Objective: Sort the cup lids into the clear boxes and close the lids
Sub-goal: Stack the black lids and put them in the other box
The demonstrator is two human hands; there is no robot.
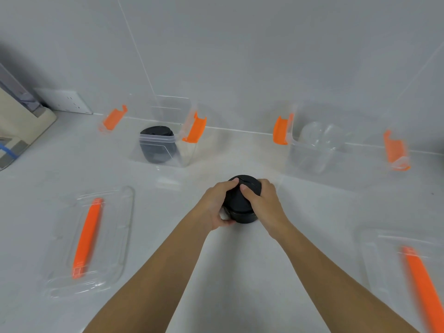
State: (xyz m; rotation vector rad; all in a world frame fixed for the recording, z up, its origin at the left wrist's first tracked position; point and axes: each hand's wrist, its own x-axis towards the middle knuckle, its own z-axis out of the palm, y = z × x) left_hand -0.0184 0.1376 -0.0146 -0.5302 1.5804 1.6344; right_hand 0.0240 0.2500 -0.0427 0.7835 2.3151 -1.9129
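A stack of black cup lids [241, 205] stands on the white counter in the middle of the view. My left hand [216, 205] grips its left side and my right hand [266, 203] grips its right side, thumbs on top. At the back left an open clear box [165, 138] with orange latches holds another stack of black lids [156, 145]. At the back right a second open clear box [319, 150] holds clear lids [319, 135]. Two clear box lids with orange strips lie flat, one at the left [89, 239] and one at the right [408, 272].
A beige appliance [21, 126] sits at the far left edge beside a wall socket [64, 102]. A tiled wall rises right behind both boxes. Bare white counter [230, 272] lies between the two flat box lids under my forearms.
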